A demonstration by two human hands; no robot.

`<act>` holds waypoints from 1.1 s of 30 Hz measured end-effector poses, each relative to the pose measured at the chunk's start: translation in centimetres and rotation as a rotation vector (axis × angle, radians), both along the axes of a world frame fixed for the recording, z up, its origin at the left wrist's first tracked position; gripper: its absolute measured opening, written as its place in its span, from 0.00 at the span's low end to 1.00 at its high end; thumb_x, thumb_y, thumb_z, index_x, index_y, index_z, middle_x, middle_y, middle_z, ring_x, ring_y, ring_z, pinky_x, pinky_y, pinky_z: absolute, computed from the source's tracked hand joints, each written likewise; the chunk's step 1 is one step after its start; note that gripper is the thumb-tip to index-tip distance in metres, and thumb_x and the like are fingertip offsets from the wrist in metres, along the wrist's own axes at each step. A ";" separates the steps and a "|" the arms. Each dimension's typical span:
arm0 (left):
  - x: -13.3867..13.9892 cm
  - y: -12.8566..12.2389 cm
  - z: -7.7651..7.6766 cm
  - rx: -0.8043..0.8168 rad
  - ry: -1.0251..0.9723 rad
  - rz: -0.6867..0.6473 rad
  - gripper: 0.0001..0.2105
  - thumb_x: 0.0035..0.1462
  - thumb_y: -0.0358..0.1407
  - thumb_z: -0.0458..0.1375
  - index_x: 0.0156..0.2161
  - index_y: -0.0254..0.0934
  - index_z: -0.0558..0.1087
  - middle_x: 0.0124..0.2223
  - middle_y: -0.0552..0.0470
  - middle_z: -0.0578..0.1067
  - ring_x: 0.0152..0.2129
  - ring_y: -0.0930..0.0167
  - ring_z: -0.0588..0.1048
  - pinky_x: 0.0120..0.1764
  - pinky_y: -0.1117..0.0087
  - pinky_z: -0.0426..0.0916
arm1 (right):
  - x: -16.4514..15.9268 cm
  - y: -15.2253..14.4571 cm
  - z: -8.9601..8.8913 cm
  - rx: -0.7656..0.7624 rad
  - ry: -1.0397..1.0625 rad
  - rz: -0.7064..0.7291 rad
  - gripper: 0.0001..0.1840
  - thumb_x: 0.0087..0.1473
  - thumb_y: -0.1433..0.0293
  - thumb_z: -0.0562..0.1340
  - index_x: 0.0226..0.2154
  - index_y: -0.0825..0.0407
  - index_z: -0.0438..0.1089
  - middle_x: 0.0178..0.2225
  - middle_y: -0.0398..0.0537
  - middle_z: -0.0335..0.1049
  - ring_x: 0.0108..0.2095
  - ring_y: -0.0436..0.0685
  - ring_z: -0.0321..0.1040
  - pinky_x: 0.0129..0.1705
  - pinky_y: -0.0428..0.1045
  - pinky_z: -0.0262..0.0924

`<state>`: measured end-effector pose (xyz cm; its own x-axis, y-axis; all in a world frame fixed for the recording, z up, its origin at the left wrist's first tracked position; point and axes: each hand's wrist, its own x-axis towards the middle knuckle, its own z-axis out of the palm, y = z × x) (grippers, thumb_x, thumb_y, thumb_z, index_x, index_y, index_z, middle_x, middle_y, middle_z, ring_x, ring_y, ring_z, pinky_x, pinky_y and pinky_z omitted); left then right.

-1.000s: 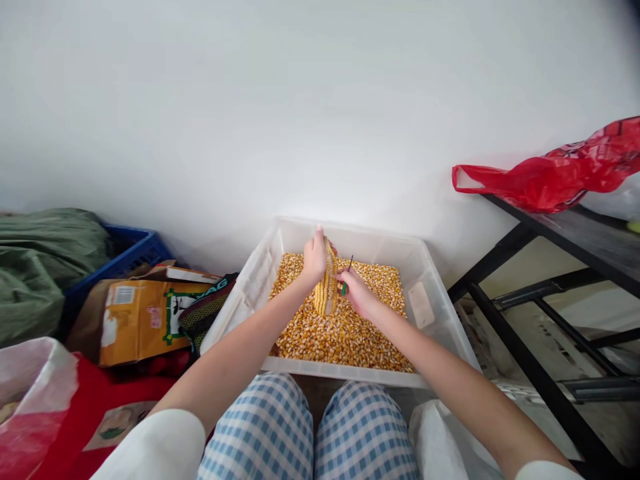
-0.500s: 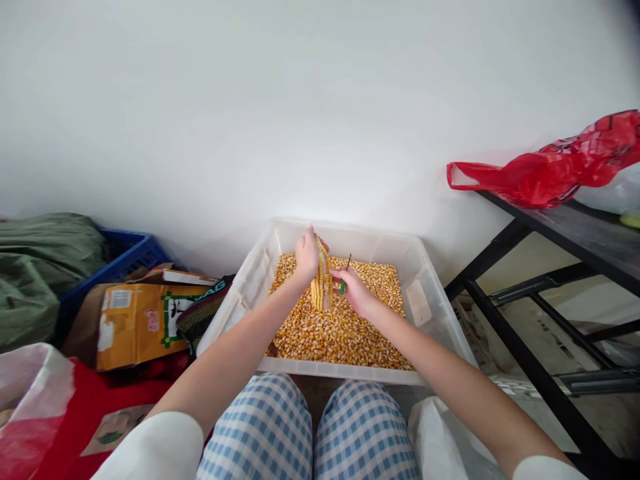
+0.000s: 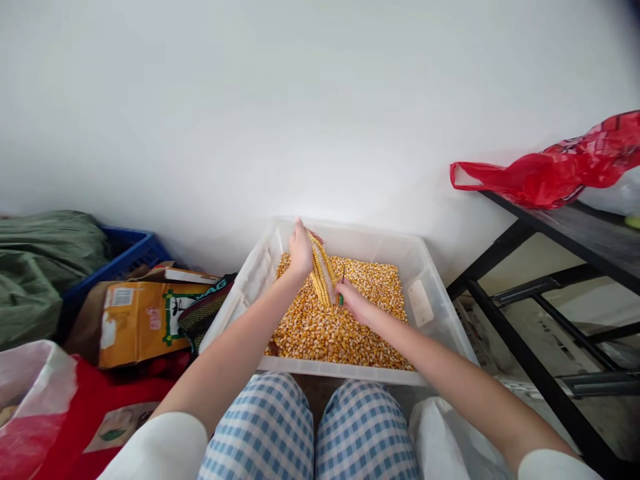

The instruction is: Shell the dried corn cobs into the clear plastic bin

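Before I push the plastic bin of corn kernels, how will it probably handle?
The plastic bin will probably feel heavy, since a broad layer of corn kernels covers much of its floor. Those kernels lie loose, so they'd likely slide if it tilts. Its translucent walls may flex slightly.

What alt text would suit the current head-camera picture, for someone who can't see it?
A left hand holds a partly stripped corn cob beside a right hand gripping a green-handled tool, over a translucent bin of loose kernels. A red bag lies on a black-framed stand at right.
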<state>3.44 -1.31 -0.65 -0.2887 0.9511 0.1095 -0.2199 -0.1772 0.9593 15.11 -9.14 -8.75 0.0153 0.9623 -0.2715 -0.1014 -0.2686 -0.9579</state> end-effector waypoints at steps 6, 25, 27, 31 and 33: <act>-0.3 0.1 0.5 -0.068 -0.091 0.002 0.24 0.52 0.55 0.40 0.20 0.38 0.62 0.15 0.51 0.67 0.15 0.71 0.69 0.20 0.72 0.62 | 0.1 0.1 2.5 0.183 0.074 0.012 0.12 0.41 0.62 0.61 0.24 0.50 0.57 0.27 0.39 0.62 0.32 0.51 0.59 0.33 0.46 0.53; 2.8 -2.9 0.3 -0.012 -0.111 -0.581 0.22 0.49 0.55 0.48 0.29 0.35 0.67 0.25 0.48 0.73 0.25 0.71 0.73 0.30 0.70 0.67 | 1.1 -0.6 6.2 0.475 0.012 0.032 0.16 0.42 0.61 0.63 0.36 0.46 0.64 0.36 0.42 0.67 0.39 0.54 0.64 0.42 0.50 0.59; 3.0 -3.2 0.1 -0.050 -0.130 -0.635 0.23 0.49 0.56 0.47 0.28 0.35 0.67 0.24 0.48 0.73 0.23 0.70 0.73 0.28 0.69 0.67 | 0.8 -0.7 6.5 0.506 0.013 0.047 0.22 0.41 0.62 0.64 0.41 0.45 0.63 0.42 0.43 0.67 0.45 0.56 0.62 0.48 0.52 0.56; 3.0 -3.3 -0.5 -0.089 -0.150 -0.672 0.25 0.49 0.57 0.47 0.25 0.35 0.67 0.21 0.48 0.72 0.21 0.68 0.73 0.26 0.68 0.67 | 0.8 -0.9 6.4 0.522 0.002 0.124 0.26 0.43 0.62 0.63 0.47 0.44 0.61 0.46 0.44 0.66 0.50 0.56 0.59 0.53 0.52 0.53; 3.0 -3.2 -0.7 -0.088 -0.171 -0.676 0.25 0.49 0.57 0.46 0.25 0.35 0.67 0.22 0.48 0.72 0.21 0.69 0.72 0.26 0.68 0.67 | 1.0 -0.8 6.1 0.528 0.001 0.144 0.26 0.44 0.62 0.63 0.48 0.43 0.60 0.47 0.43 0.65 0.51 0.55 0.59 0.54 0.52 0.52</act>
<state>6.42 -4.54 -1.35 0.3625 0.9315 0.0294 -0.4034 0.1284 0.9060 16.11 -9.95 -2.69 -0.1267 0.9601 0.2493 -0.1000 0.2377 -0.9662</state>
